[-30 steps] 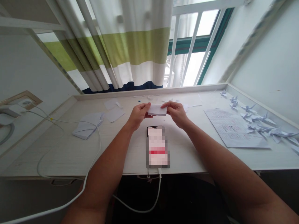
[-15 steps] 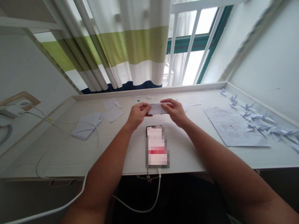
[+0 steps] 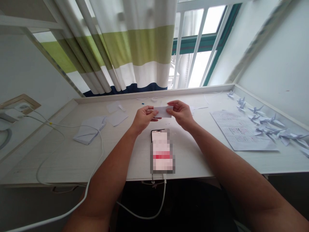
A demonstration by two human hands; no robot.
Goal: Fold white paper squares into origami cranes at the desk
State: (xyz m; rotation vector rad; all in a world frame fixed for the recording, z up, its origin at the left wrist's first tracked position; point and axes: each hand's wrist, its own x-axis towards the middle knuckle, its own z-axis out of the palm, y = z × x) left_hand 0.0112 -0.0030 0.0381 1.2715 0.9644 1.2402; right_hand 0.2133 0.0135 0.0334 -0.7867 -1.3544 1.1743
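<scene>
Between my two hands a small folded piece of white paper [image 3: 162,111] is held above the desk, its long side running left to right. My left hand [image 3: 144,118] pinches its left end, thumb on the near face and fingers behind. At the right end my right hand [image 3: 181,114] grips it the same way, thumb pressed on the face and index finger arched over the top edge. The parts of the fingers behind the paper are hidden. Below the paper lies a phone [image 3: 161,143], its screen blurred out, with a white cable plugged into its near end.
Folded paper sheets [image 3: 89,129] and smaller paper pieces [image 3: 117,118] lie to the left. On the right are a written sheet [image 3: 243,132] and several folded paper cranes [image 3: 265,120] along the wall. A white charging cable [image 3: 102,145] crosses my left forearm.
The paper has tilted slightly, and more of its flat face shows. My right fingers have lifted a little off its top edge, while both hands stay in nearly the same place.
</scene>
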